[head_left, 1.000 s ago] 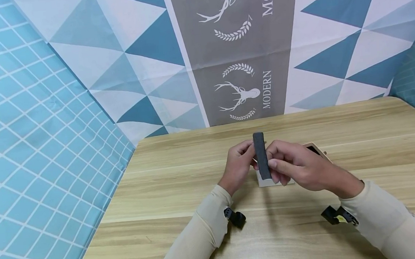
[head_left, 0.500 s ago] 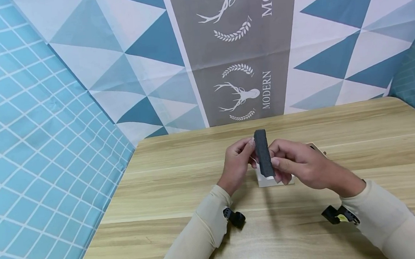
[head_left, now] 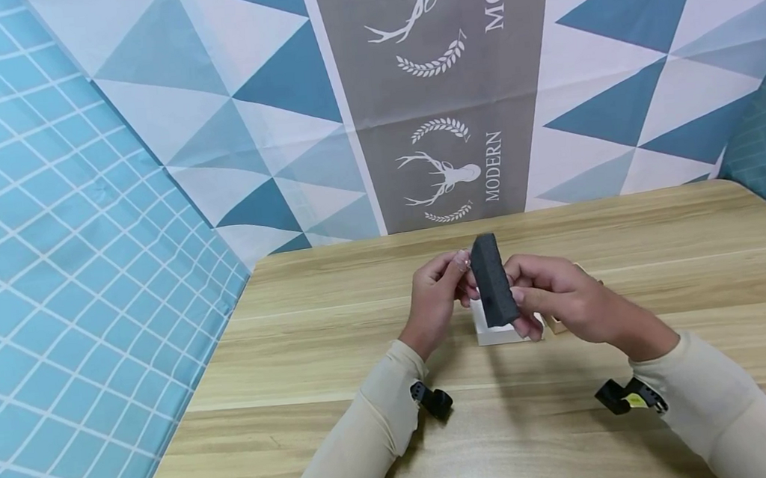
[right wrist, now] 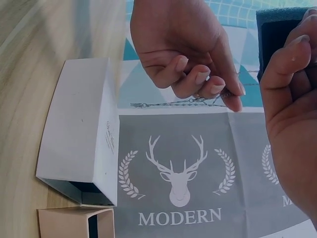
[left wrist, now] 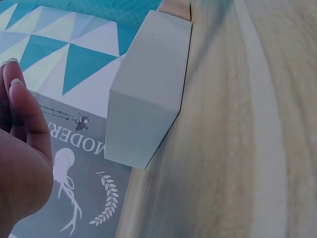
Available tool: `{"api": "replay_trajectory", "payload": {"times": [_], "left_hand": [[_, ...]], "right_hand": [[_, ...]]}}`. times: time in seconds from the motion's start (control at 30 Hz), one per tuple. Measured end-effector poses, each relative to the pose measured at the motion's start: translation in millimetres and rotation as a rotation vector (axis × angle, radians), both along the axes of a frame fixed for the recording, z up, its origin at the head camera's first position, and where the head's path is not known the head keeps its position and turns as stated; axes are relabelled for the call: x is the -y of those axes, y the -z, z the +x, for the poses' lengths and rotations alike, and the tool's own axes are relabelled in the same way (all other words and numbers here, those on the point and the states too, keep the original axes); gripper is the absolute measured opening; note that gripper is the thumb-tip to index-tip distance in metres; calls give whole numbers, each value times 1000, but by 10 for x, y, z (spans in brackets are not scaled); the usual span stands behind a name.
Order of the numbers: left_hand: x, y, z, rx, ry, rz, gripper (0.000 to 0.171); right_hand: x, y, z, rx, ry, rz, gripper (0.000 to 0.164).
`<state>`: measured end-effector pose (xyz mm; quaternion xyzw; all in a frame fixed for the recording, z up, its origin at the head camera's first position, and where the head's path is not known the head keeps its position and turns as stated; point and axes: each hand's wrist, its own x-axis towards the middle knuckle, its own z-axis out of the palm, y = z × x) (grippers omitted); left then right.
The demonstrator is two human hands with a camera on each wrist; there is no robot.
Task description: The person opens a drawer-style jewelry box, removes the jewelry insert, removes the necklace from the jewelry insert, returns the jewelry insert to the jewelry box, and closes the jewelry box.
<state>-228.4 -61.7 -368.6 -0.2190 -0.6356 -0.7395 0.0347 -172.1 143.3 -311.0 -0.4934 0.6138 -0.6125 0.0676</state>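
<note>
Dark block: It is held up above the table [head_left: 312, 372], between the two hands, and in the head view a part of the white box [right wrist: 77, 121] is covered by it. Its long side is slightly tilted, with the upper end leaned to the left.
Right hand [head_left: 566, 296]: The dark block [head_left: 493, 283] is gripped by its right edge, between the thumb and the fingers.
Left hand [head_left: 433, 299]: A thin chain [right wrist: 168, 103] is pinched between the thumb and the forefinger, and the other fingers are bent.
Chain: One part is hung from the left hand in the right wrist view, and thin strands are also stretched from this hand toward the dark block. In the left wrist view a small pendant [left wrist: 82, 121] is seen on it.
White box: It is laid on the table, under and behind the hands; a dark opening is shown at one end.
Tan box [right wrist: 63, 223]: It is placed just beside the white box and is partly hidden by the right hand in the head view. Whether the boxes are touching cannot be told.
Wrists: A small black camera [head_left: 440, 405] is worn at the left one, and another at the right.
Wall: A cloth [head_left: 379, 104] with deer, leaves and triangles is hung behind the table.
</note>
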Motion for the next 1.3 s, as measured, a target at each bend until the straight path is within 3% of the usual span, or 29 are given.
{"api": "replay_trajectory", "payload": {"times": [0.37, 0.87, 1.3], "left_hand": [[1, 1, -22, -9, 4, 39, 34], [35, 0, -40, 19, -3, 85, 41], [41, -30, -45, 55, -1, 163, 36]], "right_hand": [[-50, -22, -27, 93, -40, -24, 25], [-54, -19, -44, 93, -34, -14, 24], [-68, -17, -44, 65, -12, -11, 25]]}}
